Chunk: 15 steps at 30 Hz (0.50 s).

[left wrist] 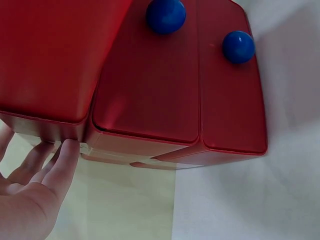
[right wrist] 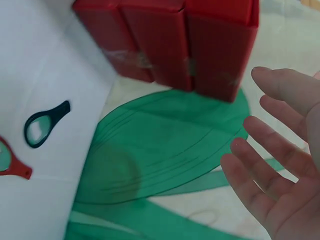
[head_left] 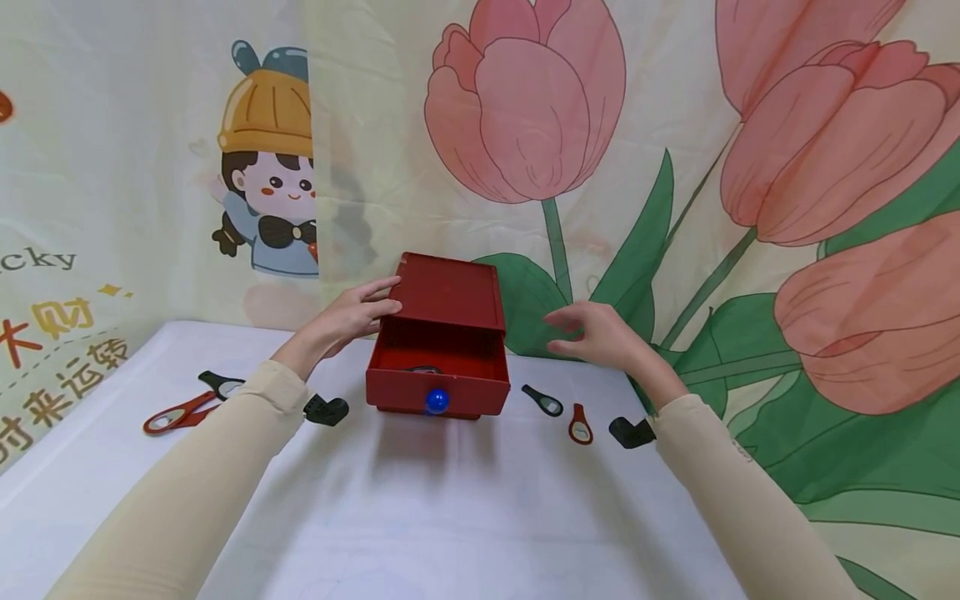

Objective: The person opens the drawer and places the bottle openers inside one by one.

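Note:
A red drawer box (head_left: 447, 292) stands on the white table with its top drawer (head_left: 442, 392) pulled out. The drawer's front carries a round blue knob (head_left: 437, 402), and part of a dark curved object (head_left: 425, 369) shows inside. My left hand (head_left: 347, 321) touches the box's upper left side with its fingers extended. In the left wrist view those fingers meet the edge of the protruding drawer (left wrist: 55, 60), beside lower drawers (left wrist: 150, 85) with blue knobs. My right hand (head_left: 596, 335) hovers to the right, apart from the box, fingers spread and holding nothing.
Right of the box lie a dark handled loop (head_left: 543, 401) and a smaller red one (head_left: 580, 425). On the left, a red handled loop (head_left: 176, 417) lies beside a dark one (head_left: 220, 384). A tulip-printed cloth (head_left: 525, 125) hangs close behind the table.

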{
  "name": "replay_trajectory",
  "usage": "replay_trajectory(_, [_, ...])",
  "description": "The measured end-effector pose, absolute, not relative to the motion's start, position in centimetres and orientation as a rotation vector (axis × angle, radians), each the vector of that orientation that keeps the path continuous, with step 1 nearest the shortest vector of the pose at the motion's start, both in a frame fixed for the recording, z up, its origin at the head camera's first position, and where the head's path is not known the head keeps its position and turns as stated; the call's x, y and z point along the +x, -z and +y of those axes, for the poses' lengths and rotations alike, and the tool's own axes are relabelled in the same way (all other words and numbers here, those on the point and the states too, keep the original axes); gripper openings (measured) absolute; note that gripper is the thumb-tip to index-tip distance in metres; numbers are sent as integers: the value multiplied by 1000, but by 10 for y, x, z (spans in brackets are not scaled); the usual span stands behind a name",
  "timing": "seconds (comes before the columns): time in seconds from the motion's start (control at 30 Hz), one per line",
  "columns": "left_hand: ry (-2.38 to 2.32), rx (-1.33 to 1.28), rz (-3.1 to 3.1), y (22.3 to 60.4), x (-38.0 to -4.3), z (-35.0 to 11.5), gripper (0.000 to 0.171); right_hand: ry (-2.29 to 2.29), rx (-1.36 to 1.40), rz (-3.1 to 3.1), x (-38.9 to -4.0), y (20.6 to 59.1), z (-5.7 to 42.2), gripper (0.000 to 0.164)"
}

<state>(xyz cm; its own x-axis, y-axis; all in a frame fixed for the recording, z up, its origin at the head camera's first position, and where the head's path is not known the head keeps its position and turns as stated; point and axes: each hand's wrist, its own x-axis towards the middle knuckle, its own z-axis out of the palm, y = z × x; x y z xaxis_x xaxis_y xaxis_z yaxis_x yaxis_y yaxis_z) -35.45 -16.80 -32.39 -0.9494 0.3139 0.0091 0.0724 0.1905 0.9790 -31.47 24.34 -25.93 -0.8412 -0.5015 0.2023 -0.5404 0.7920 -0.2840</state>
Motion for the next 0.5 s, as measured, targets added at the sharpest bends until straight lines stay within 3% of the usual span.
replay_trajectory(0.5, [-1861, 374, 2261, 324, -354, -169, 73, -632, 553, -2881, -325, 320, 295, 48])
